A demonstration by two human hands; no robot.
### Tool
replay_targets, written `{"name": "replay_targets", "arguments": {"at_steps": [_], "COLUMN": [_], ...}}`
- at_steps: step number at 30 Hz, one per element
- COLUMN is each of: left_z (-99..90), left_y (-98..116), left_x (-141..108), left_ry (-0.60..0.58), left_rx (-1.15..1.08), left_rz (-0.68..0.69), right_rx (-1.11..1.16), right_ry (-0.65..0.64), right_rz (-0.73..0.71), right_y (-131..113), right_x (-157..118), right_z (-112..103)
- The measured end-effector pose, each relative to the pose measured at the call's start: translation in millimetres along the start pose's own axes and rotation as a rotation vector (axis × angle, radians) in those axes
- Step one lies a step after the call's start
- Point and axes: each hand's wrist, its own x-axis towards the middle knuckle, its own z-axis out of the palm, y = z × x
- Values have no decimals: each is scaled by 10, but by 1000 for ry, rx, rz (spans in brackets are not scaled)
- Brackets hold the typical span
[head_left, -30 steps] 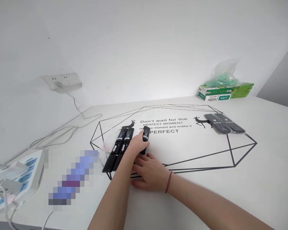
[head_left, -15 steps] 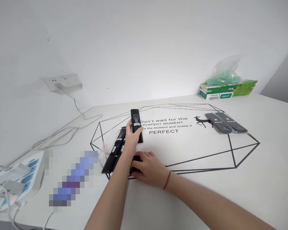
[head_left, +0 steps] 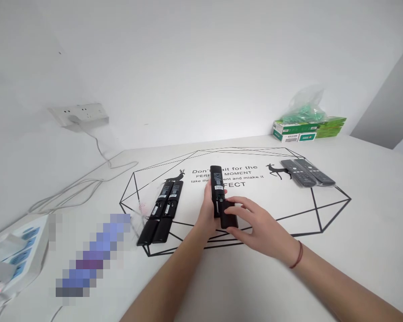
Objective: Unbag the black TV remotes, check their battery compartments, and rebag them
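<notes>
In the head view, a black remote control (head_left: 216, 175) is held back side up above the table, with part of its battery compartment showing. My left hand (head_left: 206, 213) is closed around its side. Over the remote's lower end, my right hand (head_left: 260, 227) pinches a black battery cover (head_left: 229, 218) between thumb and fingers. Whether the cover touches the remote I cannot tell. To the left, two more remotes, one outer (head_left: 161, 197) and one inner (head_left: 173, 196), lie face down with their compartments uncovered. Below them lie two black covers, one left (head_left: 148, 231) and one right (head_left: 162, 230).
Two wrapped remotes (head_left: 304, 173) lie face up at the right. Green and white boxes (head_left: 295, 130) with a plastic bag (head_left: 305, 109) on top stand against the wall. A power strip (head_left: 23, 250), cables (head_left: 87, 190) and a blurred-out item (head_left: 97, 250) occupy the left side.
My left hand has brought the remote to the right and nearer. My right hand has lifted the battery cover off the table up to the remote's lower end.
</notes>
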Motion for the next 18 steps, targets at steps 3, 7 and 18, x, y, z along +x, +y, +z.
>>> {"name": "replay_targets", "arguments": {"at_steps": [3,7,18], "left_z": [68,122,105], "left_y": [-69,-57,-90], "left_x": [-77,-141,-126], "left_ry": [-21,-13,-133], "left_rx": [-98,-132,-220], "left_rz": [-44,-51,-53], "right_rx": [-38,-73,-158], "right_ry": [1,7,99], "right_rz": [-67,-79,-134], "right_y": [42,103,149], "right_x": [18,22,46], "right_z": [62,127,123]}}
